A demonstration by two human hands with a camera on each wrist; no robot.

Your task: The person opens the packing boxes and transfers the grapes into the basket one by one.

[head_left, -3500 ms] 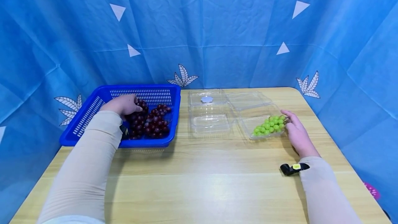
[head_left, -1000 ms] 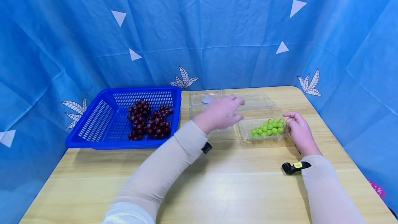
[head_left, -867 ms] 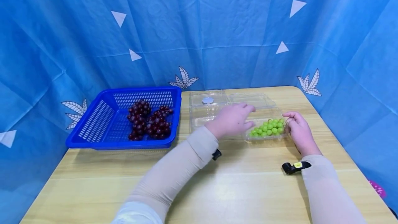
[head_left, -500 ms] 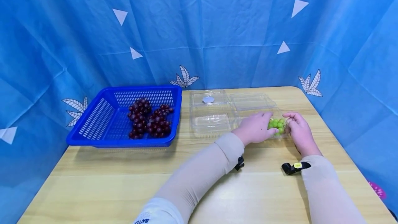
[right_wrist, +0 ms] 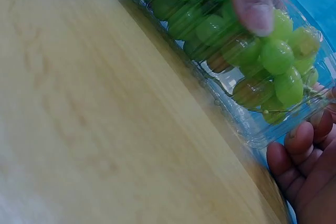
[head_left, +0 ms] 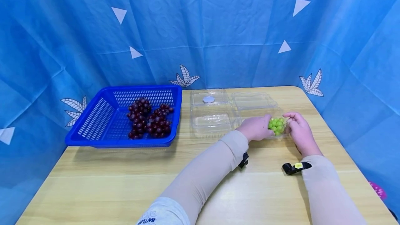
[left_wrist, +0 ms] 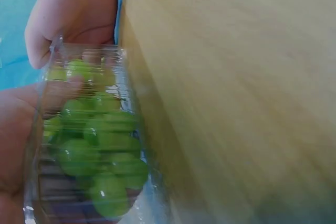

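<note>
A bunch of green grapes (head_left: pixel 276 126) lies in the base of a clear plastic clamshell box (right_wrist: pixel 251 136), whose lid (head_left: pixel 254 101) is folded open behind it. My left hand (head_left: pixel 256 127) reaches across from the left and grips the bunch, thumb on the near side and fingers on the far side. At the box's right end, my right hand (head_left: pixel 300 133) pinches the stem (right_wrist: pixel 315 93) of the bunch. Through the clear wall, the left wrist view shows the green grapes (left_wrist: pixel 100 140) between both hands. The left fingertips are partly hidden behind the grapes.
A blue plastic basket (head_left: pixel 123 143) at the left holds dark red grapes (head_left: pixel 150 119). Another open clear box (head_left: pixel 212 119), with a pale label on its lid, stands between basket and hands. Blue curtains (head_left: pixel 203 27) enclose the wooden table (head_left: pixel 125 183) behind and at both sides.
My left hand has left the red grapes in the basket, swung right across the table and taken hold of the green grapes. The right hand has stayed at their stem.
</note>
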